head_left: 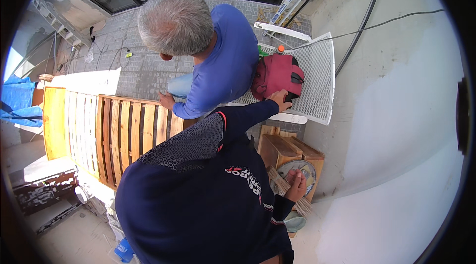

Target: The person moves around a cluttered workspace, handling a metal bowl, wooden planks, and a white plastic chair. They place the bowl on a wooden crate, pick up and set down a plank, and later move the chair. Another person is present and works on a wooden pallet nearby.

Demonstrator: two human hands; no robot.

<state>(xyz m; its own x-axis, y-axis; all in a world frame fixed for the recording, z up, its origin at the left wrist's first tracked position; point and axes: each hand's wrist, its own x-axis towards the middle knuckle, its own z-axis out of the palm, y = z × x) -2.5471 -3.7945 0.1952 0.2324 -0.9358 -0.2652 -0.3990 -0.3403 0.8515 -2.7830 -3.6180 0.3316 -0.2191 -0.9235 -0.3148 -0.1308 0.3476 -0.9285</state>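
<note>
My left hand (pixel 280 97) reaches out in a dark navy sleeve and closes on the lower edge of a red backpack (pixel 275 73). The backpack lies on a white mesh chair (pixel 320 73) with an orange-capped bottle behind it. My right hand (pixel 296 184) hangs lower, its fingers extended, just over a bundle of straw bristles (pixel 277 178) and a round grey disc (pixel 303 167) on a wooden box (pixel 282 150). Whether it touches the bristles I cannot tell.
A person in a blue long-sleeved top (pixel 225 60) bends over a slatted wooden pallet (pixel 124 132), one hand (pixel 166 100) on its edge. Cables run along the pale wall (pixel 396 115) on the right. Paving, glass doors and clutter lie beyond; a blue bottle (pixel 123 250) stands low.
</note>
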